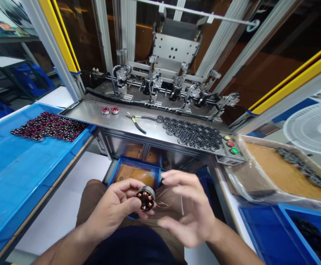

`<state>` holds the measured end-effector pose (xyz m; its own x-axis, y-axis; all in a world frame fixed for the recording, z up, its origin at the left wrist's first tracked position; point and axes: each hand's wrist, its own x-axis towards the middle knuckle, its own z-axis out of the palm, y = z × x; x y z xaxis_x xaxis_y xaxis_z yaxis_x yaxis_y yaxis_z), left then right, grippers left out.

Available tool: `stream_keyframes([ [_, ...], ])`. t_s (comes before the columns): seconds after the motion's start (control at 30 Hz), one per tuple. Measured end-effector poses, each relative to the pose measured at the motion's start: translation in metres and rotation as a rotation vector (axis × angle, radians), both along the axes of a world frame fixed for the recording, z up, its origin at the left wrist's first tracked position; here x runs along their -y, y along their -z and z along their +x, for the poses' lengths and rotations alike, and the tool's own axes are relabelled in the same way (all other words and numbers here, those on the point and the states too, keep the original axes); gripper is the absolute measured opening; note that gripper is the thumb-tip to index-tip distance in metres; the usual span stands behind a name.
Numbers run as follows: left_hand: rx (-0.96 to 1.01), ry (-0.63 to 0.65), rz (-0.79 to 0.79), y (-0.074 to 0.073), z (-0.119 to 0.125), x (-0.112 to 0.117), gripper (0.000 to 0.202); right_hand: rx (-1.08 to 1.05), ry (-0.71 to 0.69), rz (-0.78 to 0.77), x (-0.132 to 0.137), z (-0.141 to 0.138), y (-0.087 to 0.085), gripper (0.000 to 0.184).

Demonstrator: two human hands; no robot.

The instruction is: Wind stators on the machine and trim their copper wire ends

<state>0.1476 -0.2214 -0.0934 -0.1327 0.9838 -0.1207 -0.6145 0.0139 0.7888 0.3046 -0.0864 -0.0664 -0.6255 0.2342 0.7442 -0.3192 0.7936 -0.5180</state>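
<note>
Above my lap, my left hand holds a motor stator, a round metal ring with copper windings inside, between thumb and fingers. Its open face is tilted up toward me. Thin copper wire ends stick out from its right side. My right hand is just to the right of the stator, slightly blurred, with thumb and fingers spread apart and no part seen between them. Pliers with green and black handles lie on the metal bench ahead.
Two red-topped stators and many black stators sit on the bench, before machine fixtures. A blue tray with wound stators is at left. A button box, a lined carton and a blue bin stand at right.
</note>
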Motion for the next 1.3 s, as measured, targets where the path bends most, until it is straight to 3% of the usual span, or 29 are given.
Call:
stream_keyframes([
  [0.07, -0.009, -0.003, 0.004, 0.001, -0.001, 0.000, 0.030, 0.017, -0.005, -0.030, -0.004, 0.000, -0.001, 0.074],
  [0.1, -0.008, -0.004, 0.011, 0.002, -0.001, 0.000, 0.030, 0.045, -0.028, -0.033, -0.005, -0.001, -0.003, 0.072],
  [0.2, 0.009, -0.006, 0.041, 0.003, 0.000, 0.001, 0.029, 0.106, -0.095, -0.018, -0.006, -0.005, -0.010, 0.048],
  [0.37, 0.042, -0.004, 0.065, 0.004, 0.002, 0.002, 0.028, 0.077, -0.085, 0.004, -0.001, -0.010, -0.013, 0.022],
  [0.57, 0.092, -0.072, 0.213, -0.002, 0.000, 0.003, 0.036, 0.128, 0.012, 0.004, 0.005, -0.011, -0.022, 0.012],
  [0.7, 0.186, -0.129, 0.314, -0.002, -0.005, -0.006, 0.050, 0.177, -0.052, 0.011, 0.005, -0.014, -0.036, 0.009],
  [0.87, 0.233, 0.351, 0.075, 0.010, -0.003, -0.019, 0.055, 0.279, -0.168, 0.104, 0.002, -0.011, -0.047, 0.013],
  [0.93, 0.246, 0.396, 0.114, 0.012, 0.000, -0.018, 0.051, 0.305, -0.142, 0.141, 0.002, -0.009, -0.051, 0.015],
  [1.07, 0.169, 0.127, 0.263, 0.001, 0.003, -0.009, 0.029, 0.305, 0.013, 0.157, 0.006, -0.011, -0.055, 0.016],
  [1.2, 0.219, -0.167, 0.386, -0.012, -0.001, -0.003, 0.036, 0.264, 0.052, 0.055, 0.009, -0.018, -0.055, 0.017],
  [1.27, 0.272, -0.180, 0.373, -0.012, -0.004, -0.006, 0.034, 0.259, -0.029, 0.022, 0.008, -0.020, -0.055, 0.017],
  [1.3, 0.288, -0.123, 0.331, -0.010, -0.005, -0.009, 0.033, 0.261, -0.082, 0.017, 0.008, -0.021, -0.055, 0.018],
])
